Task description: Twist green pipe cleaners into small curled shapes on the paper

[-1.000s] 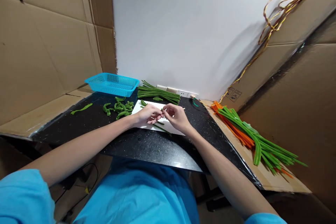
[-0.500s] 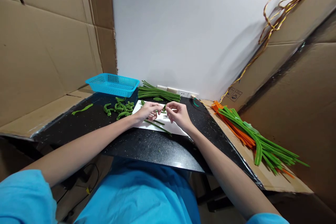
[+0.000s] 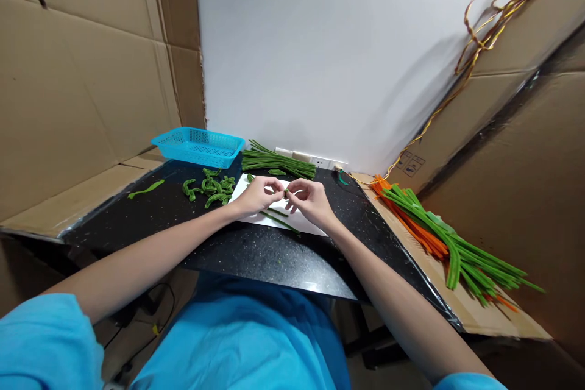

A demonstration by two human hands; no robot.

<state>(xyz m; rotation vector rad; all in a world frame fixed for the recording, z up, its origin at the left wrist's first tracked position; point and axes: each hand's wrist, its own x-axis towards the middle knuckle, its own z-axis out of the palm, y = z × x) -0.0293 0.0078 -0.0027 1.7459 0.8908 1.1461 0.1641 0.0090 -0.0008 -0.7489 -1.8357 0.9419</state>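
Note:
My left hand (image 3: 259, 196) and my right hand (image 3: 311, 200) meet above a white sheet (image 3: 244, 186) on the black tabletop. Between their fingertips is a small dark green fuzzy piece (image 3: 286, 192), pinched from both sides and mostly covered by the fingers. Below the hands, a few thin green stems (image 3: 286, 223) lie across the sheet. Several bent green fuzzy pieces (image 3: 214, 186) are heaped just left of the sheet. Behind it rests a bundle of long dark green stems (image 3: 278, 162), with one short looped piece (image 3: 276, 172) in front.
A blue perforated basket (image 3: 198, 147) stands at the back left. A light green strip (image 3: 146, 189) lies on the left. Orange stems (image 3: 411, 225) and bright green stems (image 3: 457, 244) lie on cardboard at the right. A socket strip (image 3: 320, 162) runs along the wall.
Both hands have drawn closer together, and their fingers now cover more of the small green piece. The view has shifted slightly.

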